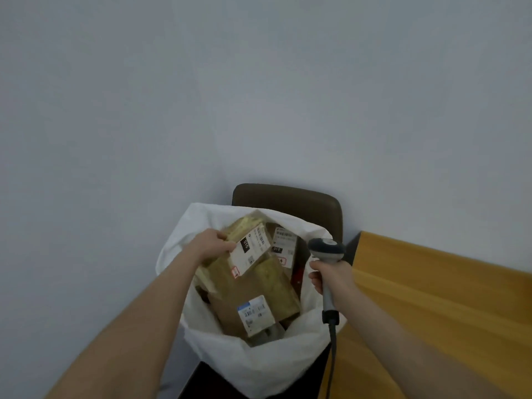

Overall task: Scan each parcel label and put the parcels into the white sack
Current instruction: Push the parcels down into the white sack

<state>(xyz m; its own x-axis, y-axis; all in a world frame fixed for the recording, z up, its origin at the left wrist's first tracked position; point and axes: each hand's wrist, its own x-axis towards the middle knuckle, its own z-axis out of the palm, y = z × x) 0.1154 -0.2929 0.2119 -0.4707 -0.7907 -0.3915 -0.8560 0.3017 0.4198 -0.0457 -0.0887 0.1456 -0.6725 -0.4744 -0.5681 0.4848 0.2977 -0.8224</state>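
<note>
One parcel (250, 249) held, two more in white sack (259, 367); one scanner (326, 250).

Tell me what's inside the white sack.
The white sack holds brown parcels: a front parcel with a blue-edged label, a labelled back parcel, and a top parcel gripped by the left hand. Anything beneath them is covered.

Looks like an office: bare wall (172, 87) fills the top, dark chair (290, 198) behind the white sack (259, 367), wooden desk (431, 318) lower right.
</note>
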